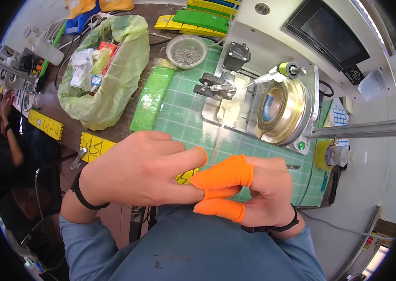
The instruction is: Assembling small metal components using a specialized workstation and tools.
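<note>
My left hand (146,171) and my right hand (268,192) meet in front of me at the near edge of the green mat. Orange finger cots cover several fingertips of the right hand and one of the left. The right fingers are pressed together against a left fingertip; whatever is pinched there is hidden. From the machine's clamp a thin pale strand (217,143) runs down toward the hands. A yellow strip (187,176) with black marks shows between my left fingers; I cannot tell whether it is held.
Beyond the hands stands a white machine (272,28) with a round brass-coloured spool (277,110). A bowl of small metal pieces (186,51), a green packet (153,98) and a lined waste bag (130,56) lie to the left. A bottle (336,156) stands at right. Other people sit far left.
</note>
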Available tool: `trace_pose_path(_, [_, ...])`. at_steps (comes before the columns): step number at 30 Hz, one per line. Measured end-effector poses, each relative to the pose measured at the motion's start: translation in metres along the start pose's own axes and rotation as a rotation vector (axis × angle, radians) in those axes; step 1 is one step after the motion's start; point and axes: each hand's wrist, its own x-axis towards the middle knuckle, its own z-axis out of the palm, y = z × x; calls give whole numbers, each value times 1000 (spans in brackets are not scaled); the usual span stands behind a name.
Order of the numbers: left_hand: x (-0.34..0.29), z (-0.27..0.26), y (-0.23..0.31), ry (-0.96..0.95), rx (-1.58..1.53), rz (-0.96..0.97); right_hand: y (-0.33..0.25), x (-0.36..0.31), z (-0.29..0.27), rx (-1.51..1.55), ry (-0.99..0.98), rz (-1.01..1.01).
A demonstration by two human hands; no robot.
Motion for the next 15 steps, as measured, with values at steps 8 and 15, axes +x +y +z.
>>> trace_pose_path(8, [0,3,0,-11,-73,-34,14,1,2,151,-15,88])
trace_pose_path(15, [2,-34,-33,113,-202,-124,20,-9,-2,256,78,379])
